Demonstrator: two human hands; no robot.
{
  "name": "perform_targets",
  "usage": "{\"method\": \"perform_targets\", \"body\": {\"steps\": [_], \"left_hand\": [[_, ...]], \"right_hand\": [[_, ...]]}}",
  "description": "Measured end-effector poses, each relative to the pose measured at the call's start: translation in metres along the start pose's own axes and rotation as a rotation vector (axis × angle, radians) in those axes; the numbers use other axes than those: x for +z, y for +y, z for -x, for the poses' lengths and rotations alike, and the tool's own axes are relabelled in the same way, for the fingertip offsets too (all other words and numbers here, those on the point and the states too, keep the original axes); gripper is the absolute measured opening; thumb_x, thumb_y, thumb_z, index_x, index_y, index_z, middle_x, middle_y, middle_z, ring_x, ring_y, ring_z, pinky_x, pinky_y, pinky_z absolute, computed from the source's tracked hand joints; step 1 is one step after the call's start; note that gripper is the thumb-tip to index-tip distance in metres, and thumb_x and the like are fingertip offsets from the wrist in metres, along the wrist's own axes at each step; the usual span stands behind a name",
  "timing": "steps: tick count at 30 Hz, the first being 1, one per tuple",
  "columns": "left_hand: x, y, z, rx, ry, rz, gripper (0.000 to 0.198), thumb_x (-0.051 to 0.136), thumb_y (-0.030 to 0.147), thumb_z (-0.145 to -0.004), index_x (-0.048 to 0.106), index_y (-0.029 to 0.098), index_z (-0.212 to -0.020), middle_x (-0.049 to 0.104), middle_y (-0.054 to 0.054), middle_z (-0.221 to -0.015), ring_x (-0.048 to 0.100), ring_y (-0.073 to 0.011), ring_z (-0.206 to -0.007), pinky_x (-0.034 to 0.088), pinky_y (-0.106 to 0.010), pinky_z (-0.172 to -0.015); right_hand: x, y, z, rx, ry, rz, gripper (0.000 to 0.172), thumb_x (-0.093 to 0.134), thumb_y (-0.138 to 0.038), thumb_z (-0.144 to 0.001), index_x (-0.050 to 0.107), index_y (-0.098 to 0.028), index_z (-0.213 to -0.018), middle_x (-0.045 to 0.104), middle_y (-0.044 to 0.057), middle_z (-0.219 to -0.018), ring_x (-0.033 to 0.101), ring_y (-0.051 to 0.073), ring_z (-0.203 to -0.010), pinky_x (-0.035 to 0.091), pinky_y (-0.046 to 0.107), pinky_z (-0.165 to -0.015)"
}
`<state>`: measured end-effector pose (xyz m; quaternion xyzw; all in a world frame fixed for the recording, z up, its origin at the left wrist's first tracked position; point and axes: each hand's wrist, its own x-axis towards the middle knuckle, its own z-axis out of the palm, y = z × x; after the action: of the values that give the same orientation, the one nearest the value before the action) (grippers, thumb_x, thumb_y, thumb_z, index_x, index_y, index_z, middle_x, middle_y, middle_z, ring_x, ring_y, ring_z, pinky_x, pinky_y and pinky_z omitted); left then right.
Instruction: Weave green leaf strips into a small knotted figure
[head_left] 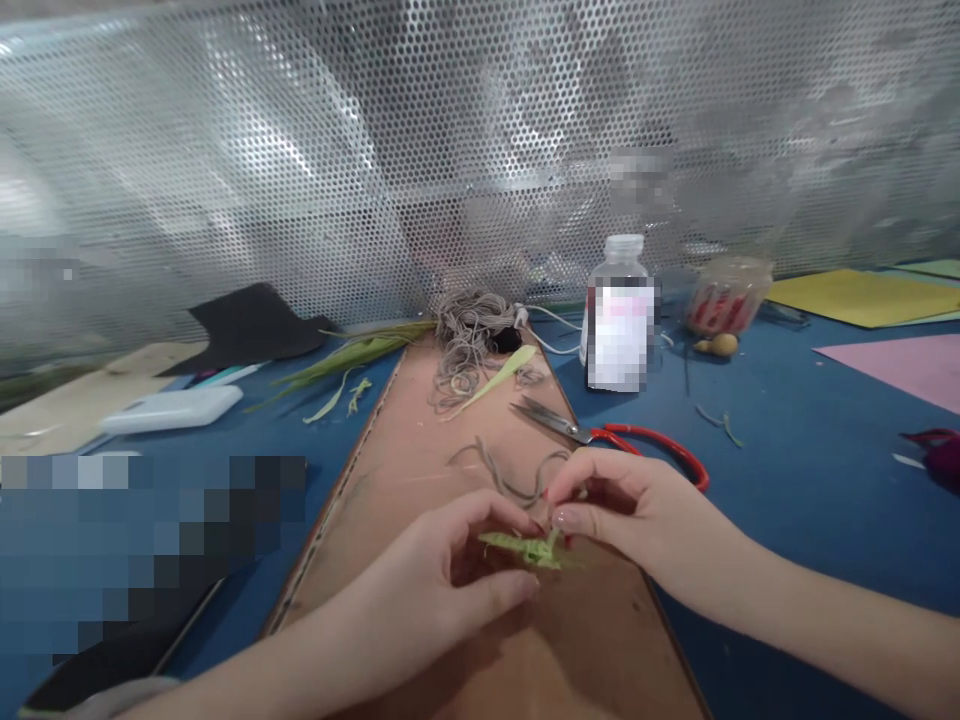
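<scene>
A small, light-green knotted leaf strip is between my hands, low over the brown board. My right hand pinches one end of it between thumb and forefinger. My left hand curves around its left side; thumb and forefinger are apart, with the forefinger tip close to the knot. Whether that fingertip touches it I cannot tell. Just beyond my fingers lies a loose piece of grey cord. Red-handled scissors rest open past my right hand, blades pointing left.
Farther along the board are a tangle of grey cord and a pale-green leaf piece. A labelled bottle and a clear jar stand to the right. Green leaves and a white case lie left.
</scene>
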<state>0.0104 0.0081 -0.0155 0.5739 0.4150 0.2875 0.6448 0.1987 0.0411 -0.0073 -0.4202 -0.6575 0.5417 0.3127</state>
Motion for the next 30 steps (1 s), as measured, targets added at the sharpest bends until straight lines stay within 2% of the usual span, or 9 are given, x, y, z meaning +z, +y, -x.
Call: {"method": "perform_targets", "body": {"steps": [2, 6, 10, 14, 17, 21, 24, 30], "left_hand": [[0.0, 0.001, 0.0, 0.001, 0.002, 0.04, 0.02, 0.059, 0.015, -0.076, 0.05, 0.02, -0.093, 0.061, 0.0, -0.089, 0.056, -0.0117, -0.079, 0.042, -0.023, -0.069], [0.0, -0.001, 0.0, 0.002, 0.038, 0.105, 0.011, 0.052, 0.024, -0.083, 0.045, 0.019, -0.089, 0.062, 0.001, -0.072, 0.055, -0.0101, -0.066, 0.041, -0.023, -0.063], [-0.001, -0.003, 0.0, 0.078, 0.047, 0.111, 0.007, 0.048, 0.024, -0.085, 0.047, 0.017, -0.085, 0.061, 0.0, -0.07, 0.056, -0.0105, -0.068, 0.041, -0.024, -0.067], [-0.001, -0.004, 0.0, 0.09, 0.033, 0.166, 0.007, 0.048, 0.022, -0.086, 0.046, 0.016, -0.082, 0.061, 0.0, -0.071, 0.056, -0.0111, -0.067, 0.042, -0.026, -0.067], [-0.001, -0.006, -0.001, 0.089, 0.038, 0.181, 0.009, 0.046, 0.023, -0.087, 0.045, 0.017, -0.081, 0.06, 0.0, -0.071, 0.056, -0.0114, -0.066, 0.042, -0.027, -0.065], [-0.002, -0.006, -0.002, 0.097, 0.064, 0.118, 0.011, 0.046, 0.026, -0.087, 0.045, 0.017, -0.08, 0.057, 0.003, -0.066, 0.053, -0.0086, -0.059, 0.038, -0.021, -0.056], [-0.001, -0.004, -0.002, 0.111, 0.085, -0.006, 0.013, 0.045, 0.026, -0.087, 0.045, 0.016, -0.079, 0.051, 0.005, -0.059, 0.048, -0.0074, -0.057, 0.035, -0.02, -0.055], [0.001, -0.002, 0.001, 0.077, 0.136, -0.162, 0.014, 0.041, 0.03, -0.088, 0.044, 0.018, -0.081, 0.049, 0.004, -0.064, 0.043, -0.0087, -0.058, 0.034, -0.022, -0.054]], "right_hand": [[0.001, 0.0, 0.0, -0.005, 0.021, -0.004, 0.006, 0.06, -0.023, -0.072, 0.056, -0.019, -0.074, 0.06, -0.001, -0.071, 0.056, 0.012, -0.068, 0.044, 0.024, -0.062], [0.001, -0.001, 0.001, -0.034, 0.037, 0.023, 0.006, 0.059, -0.024, -0.074, 0.056, -0.019, -0.076, 0.06, -0.001, -0.074, 0.055, 0.012, -0.07, 0.043, 0.024, -0.064], [0.006, -0.003, 0.006, -0.011, -0.038, 0.058, 0.009, 0.054, -0.028, -0.078, 0.056, -0.019, -0.079, 0.06, 0.001, -0.077, 0.056, 0.015, -0.074, 0.043, 0.026, -0.067], [0.012, 0.0, 0.012, 0.023, -0.122, 0.089, 0.018, 0.047, -0.036, -0.084, 0.055, -0.021, -0.089, 0.061, 0.003, -0.084, 0.056, 0.016, -0.078, 0.043, 0.027, -0.067], [0.015, 0.006, 0.012, 0.05, -0.191, -0.071, 0.016, 0.053, -0.035, -0.081, 0.05, -0.02, -0.087, 0.061, 0.002, -0.084, 0.056, 0.015, -0.078, 0.043, 0.026, -0.068], [0.017, 0.014, 0.009, 0.092, -0.273, -0.301, 0.024, 0.066, -0.027, -0.072, 0.045, -0.019, -0.081, 0.059, 0.0, -0.079, 0.057, 0.014, -0.079, 0.043, 0.026, -0.071], [0.017, 0.015, 0.008, 0.114, -0.277, -0.367, 0.022, 0.065, -0.024, -0.073, 0.044, -0.017, -0.078, 0.059, 0.0, -0.078, 0.058, 0.013, -0.075, 0.043, 0.027, -0.069], [0.019, 0.009, 0.012, 0.186, -0.288, -0.532, 0.02, 0.062, -0.027, -0.077, 0.045, -0.015, -0.076, 0.057, -0.002, -0.066, 0.057, 0.009, -0.061, 0.044, 0.024, -0.062]]}}
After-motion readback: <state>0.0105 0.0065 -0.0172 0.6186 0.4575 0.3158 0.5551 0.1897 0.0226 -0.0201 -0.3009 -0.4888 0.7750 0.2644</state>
